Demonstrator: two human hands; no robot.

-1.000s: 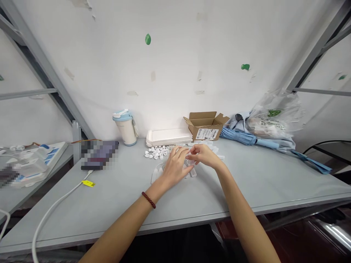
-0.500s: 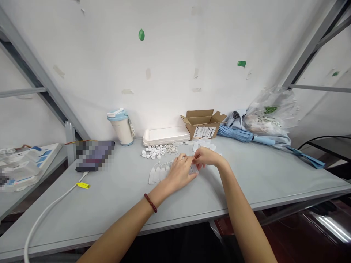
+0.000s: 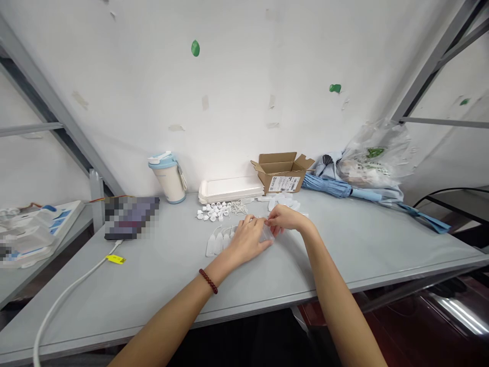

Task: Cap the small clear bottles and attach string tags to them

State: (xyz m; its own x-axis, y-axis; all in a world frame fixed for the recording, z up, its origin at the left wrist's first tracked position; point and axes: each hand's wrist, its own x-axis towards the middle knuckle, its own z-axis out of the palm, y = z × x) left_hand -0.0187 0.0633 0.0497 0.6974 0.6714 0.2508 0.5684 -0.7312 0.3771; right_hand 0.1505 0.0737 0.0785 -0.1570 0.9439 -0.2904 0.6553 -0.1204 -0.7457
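Observation:
My left hand [image 3: 247, 240], fingers bent and thumb stretched along the table, holds a clear plastic piece [image 3: 266, 233] against the tabletop. My right hand [image 3: 286, 219] meets it at the top end, thumb and fingers pinched together; what is in the pinch is too small to make out. Flat translucent pouch-like pieces [image 3: 211, 246], some with thin loops at the top, lie in a row partly under my left hand. Behind it are a pile of small white caps [image 3: 214, 210] and a heap of pale strings [image 3: 239, 207]. More translucent pieces [image 3: 281, 200] lie behind my right hand.
Along the wall stand a cup [image 3: 170, 178], a white tray [image 3: 231, 188] and an open cardboard box [image 3: 283, 176]. A folded blue umbrella [image 3: 332, 186] and a plastic bag [image 3: 376, 158] are at the right. A blurred device [image 3: 133, 216] with a white cable [image 3: 69, 291] lies left.
My two hands stay together around the clear plastic piece, with slight finger movement. More of the piece shows between them now. The view has shifted a little.

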